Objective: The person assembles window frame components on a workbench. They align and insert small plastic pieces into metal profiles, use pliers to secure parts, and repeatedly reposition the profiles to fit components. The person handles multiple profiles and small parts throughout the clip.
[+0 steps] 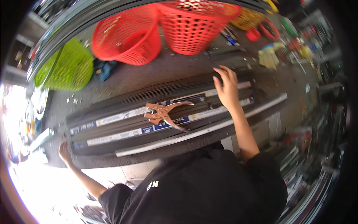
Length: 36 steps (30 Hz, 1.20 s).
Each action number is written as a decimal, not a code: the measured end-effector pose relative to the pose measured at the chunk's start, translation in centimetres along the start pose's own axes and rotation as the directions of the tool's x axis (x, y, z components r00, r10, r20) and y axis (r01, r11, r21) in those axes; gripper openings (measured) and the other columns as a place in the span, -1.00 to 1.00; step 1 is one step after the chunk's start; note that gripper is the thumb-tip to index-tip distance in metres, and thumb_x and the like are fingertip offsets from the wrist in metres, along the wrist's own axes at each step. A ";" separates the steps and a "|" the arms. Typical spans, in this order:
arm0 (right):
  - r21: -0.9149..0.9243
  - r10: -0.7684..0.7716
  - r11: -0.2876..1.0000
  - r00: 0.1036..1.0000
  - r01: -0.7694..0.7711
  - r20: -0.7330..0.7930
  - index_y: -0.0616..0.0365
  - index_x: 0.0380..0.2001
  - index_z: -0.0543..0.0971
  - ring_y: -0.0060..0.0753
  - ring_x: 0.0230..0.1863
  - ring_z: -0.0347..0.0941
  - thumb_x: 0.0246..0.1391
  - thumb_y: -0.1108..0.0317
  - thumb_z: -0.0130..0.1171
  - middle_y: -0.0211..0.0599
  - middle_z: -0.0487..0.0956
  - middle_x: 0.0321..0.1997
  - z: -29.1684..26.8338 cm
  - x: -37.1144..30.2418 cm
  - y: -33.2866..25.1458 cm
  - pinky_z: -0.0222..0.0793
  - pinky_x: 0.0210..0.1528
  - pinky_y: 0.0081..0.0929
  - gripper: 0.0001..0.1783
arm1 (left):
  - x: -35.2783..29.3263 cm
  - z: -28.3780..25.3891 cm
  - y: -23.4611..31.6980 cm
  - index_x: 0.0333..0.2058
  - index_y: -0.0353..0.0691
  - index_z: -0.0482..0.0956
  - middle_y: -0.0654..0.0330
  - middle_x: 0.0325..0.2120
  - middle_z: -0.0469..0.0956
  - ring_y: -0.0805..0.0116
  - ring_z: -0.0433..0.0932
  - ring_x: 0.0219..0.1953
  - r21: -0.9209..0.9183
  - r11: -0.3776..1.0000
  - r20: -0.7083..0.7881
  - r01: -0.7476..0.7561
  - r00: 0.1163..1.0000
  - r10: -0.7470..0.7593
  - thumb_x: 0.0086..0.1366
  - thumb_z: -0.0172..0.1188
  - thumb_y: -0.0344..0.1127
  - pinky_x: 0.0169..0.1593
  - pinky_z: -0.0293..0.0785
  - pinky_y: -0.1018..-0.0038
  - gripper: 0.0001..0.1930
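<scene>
Long dark strips [126, 130] with white and blue printed labels lie side by side on the dark workbench. Across them rests a copper-coloured plier-like hand tool [159, 113], its two curved handles spread toward the right. A thin pale metal bar [203, 130] runs along the near side of the strips. My right hand [226, 85] is over the right part of the strips, thumb and fingers apart, holding nothing. At the left end of the strips is my left hand [64, 152]; its fingers are small and blurred, so its grip is unclear.
Two red plastic baskets [126, 35] stand at the back, with a green basket [69, 67] at the far left. A yellow basket [248, 18], a red cup [253, 34] and a pale cloth [269, 56] are at the back right. Metal profiles [309, 190] are stacked beyond my right arm.
</scene>
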State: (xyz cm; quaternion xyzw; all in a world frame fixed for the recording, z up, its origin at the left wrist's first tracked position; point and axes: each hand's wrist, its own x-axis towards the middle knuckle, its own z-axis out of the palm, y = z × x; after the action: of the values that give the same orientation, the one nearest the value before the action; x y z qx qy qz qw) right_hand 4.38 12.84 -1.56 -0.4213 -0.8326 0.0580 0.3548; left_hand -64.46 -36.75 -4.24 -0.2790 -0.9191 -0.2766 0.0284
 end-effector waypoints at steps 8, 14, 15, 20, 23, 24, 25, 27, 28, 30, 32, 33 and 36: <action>-0.209 0.055 0.978 0.990 -0.028 0.129 0.06 0.11 0.52 -0.15 0.26 0.27 0.40 0.12 -0.02 -0.28 0.44 0.23 1.2 -1.0 1.0 0.09 0.28 -0.11 -0.63 | 4.0 -2.2 -9.3 -0.04 -0.27 0.65 -0.02 -0.16 0.69 0.07 0.65 -0.10 0.272 0.962 -0.054 -0.008 0.998 0.023 0.45 0.09 -0.14 0.07 0.48 0.27 -0.66; -0.272 0.014 0.962 0.995 0.013 0.097 0.08 0.00 0.53 -0.15 0.19 0.30 0.39 0.13 0.01 -0.29 0.48 0.12 1.4 -0.8 1.0 0.14 0.18 -0.12 -0.68 | 1.3 -6.3 -12.9 0.12 -0.10 0.57 -0.04 0.06 0.55 0.01 0.51 0.11 0.556 0.802 -0.222 0.218 0.969 -0.109 0.45 0.07 -0.02 0.19 0.41 0.10 -0.59; -0.282 0.018 0.959 0.995 0.012 0.102 0.08 0.00 0.53 -0.15 0.19 0.30 0.39 0.13 0.00 -0.29 0.48 0.12 1.4 -0.7 1.0 0.14 0.18 -0.12 -0.68 | 1.3 -6.7 -12.4 0.13 -0.08 0.57 -0.04 0.08 0.53 0.01 0.49 0.13 0.579 0.782 -0.239 0.230 0.965 -0.108 0.45 0.07 -0.01 0.20 0.40 0.09 -0.58; -0.278 0.041 0.961 0.991 -0.003 0.130 0.08 0.01 0.52 -0.15 0.20 0.30 0.40 0.12 -0.02 -0.29 0.49 0.11 1.2 -0.7 0.7 0.14 0.20 -0.11 -0.68 | 3.2 -5.0 -6.6 0.18 0.01 0.53 0.00 0.18 0.43 0.00 0.38 0.24 0.594 0.791 -0.089 0.148 0.989 -0.118 0.44 0.07 0.06 0.25 0.34 0.01 -0.55; -0.278 0.056 0.961 0.990 -0.017 0.133 0.08 0.02 0.53 -0.14 0.21 0.29 0.39 0.14 -0.01 -0.29 0.49 0.12 1.1 -0.6 0.6 0.13 0.22 -0.10 -0.68 | 3.7 -1.1 -3.8 0.21 0.06 0.51 0.03 0.23 0.37 0.00 0.31 0.31 0.509 0.859 0.075 0.052 0.992 -0.105 0.44 0.07 0.10 0.27 0.30 -0.03 -0.52; -0.277 0.053 0.961 0.991 -0.016 0.125 0.09 0.02 0.53 -0.14 0.21 0.29 0.39 0.14 -0.01 -0.29 0.49 0.12 1.2 -0.5 0.5 0.13 0.22 -0.10 -0.68 | 3.3 0.3 -3.4 0.21 0.11 0.50 0.09 0.27 0.31 0.05 0.23 0.36 0.309 0.945 0.124 -0.109 0.989 0.074 0.43 0.06 0.16 0.28 0.27 -0.07 -0.51; -0.279 0.053 0.960 0.991 -0.017 0.122 0.09 0.02 0.53 -0.14 0.21 0.29 0.39 0.14 0.00 -0.29 0.49 0.12 1.2 -0.5 0.5 0.13 0.23 -0.10 -0.68 | 2.7 0.9 -3.1 0.19 0.09 0.53 0.10 0.27 0.30 0.07 0.22 0.36 0.295 0.951 0.085 -0.098 0.993 0.077 0.43 0.08 0.15 0.28 0.26 -0.07 -0.52; -0.286 0.058 0.958 0.992 -0.024 0.111 0.10 0.01 0.54 -0.14 0.21 0.30 0.36 0.15 0.04 -0.30 0.50 0.12 1.2 -0.5 0.3 0.12 0.24 -0.12 -0.69 | 1.3 1.9 -2.7 0.13 0.05 0.58 0.12 0.25 0.30 0.10 0.18 0.37 0.318 0.945 0.009 -0.072 0.997 0.073 0.42 0.12 0.13 0.29 0.23 -0.09 -0.55; -0.280 0.067 0.959 0.992 -0.034 0.107 0.09 0.00 0.55 -0.14 0.20 0.31 0.35 0.15 0.05 -0.31 0.51 0.11 1.2 -0.5 0.3 0.12 0.24 -0.12 -0.69 | 0.9 2.0 -2.4 0.11 0.02 0.59 0.12 0.22 0.32 0.10 0.22 0.33 0.257 0.956 0.000 -0.142 0.989 0.146 0.40 0.15 0.09 0.28 0.24 -0.06 -0.57; -0.262 0.074 0.964 0.993 -0.046 0.095 0.09 -0.01 0.56 -0.15 0.20 0.32 0.34 0.15 0.07 -0.32 0.53 0.10 1.1 -0.5 0.2 0.12 0.24 -0.12 -0.69 | 0.5 1.9 -1.5 0.06 -0.04 0.62 0.11 0.17 0.38 0.11 0.31 0.26 0.310 0.943 -0.058 -0.117 0.988 0.142 0.38 0.22 0.02 0.26 0.28 -0.01 -0.61; -0.267 0.066 0.963 0.995 -0.043 0.076 0.06 -0.03 0.58 -0.15 0.19 0.34 0.28 0.18 0.13 -0.33 0.55 0.08 1.1 -0.3 0.1 0.14 0.22 -0.12 -0.71 | 0.3 1.7 -0.1 0.03 -0.14 0.63 0.10 -0.01 0.52 0.13 0.47 0.10 0.079 0.983 -0.038 -0.167 0.985 0.171 0.37 0.27 -0.19 0.23 0.34 0.17 -0.68; -0.258 0.052 0.965 0.997 -0.036 0.057 0.05 -0.02 0.58 -0.12 0.17 0.37 0.26 0.19 0.15 -0.31 0.56 0.08 1.0 -0.3 0.0 0.18 0.20 -0.09 -0.71 | -0.2 1.7 0.5 0.04 -0.16 0.63 0.09 -0.03 0.55 0.13 0.51 0.07 0.010 0.999 -0.034 -0.035 0.999 0.036 0.36 0.26 -0.24 0.23 0.36 0.23 -0.69; -0.229 0.039 0.973 0.994 -0.015 0.100 0.08 -0.01 0.59 0.03 0.15 0.42 0.28 0.23 0.12 -0.17 0.58 0.08 0.8 -0.1 0.0 0.21 0.20 -0.03 -0.71 | -1.4 1.4 1.8 -0.01 -0.08 0.68 0.04 0.09 0.54 0.02 0.45 0.19 0.209 0.965 0.003 -0.157 0.987 0.160 0.30 0.28 -0.31 0.29 0.32 0.23 -0.72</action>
State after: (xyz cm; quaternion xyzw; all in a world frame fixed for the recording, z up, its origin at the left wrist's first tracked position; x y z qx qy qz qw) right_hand 3.91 12.96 -2.25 -0.4668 -0.8454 -0.0113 0.2594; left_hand -62.17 -35.49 -4.80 -0.3453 -0.9175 -0.1773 0.0863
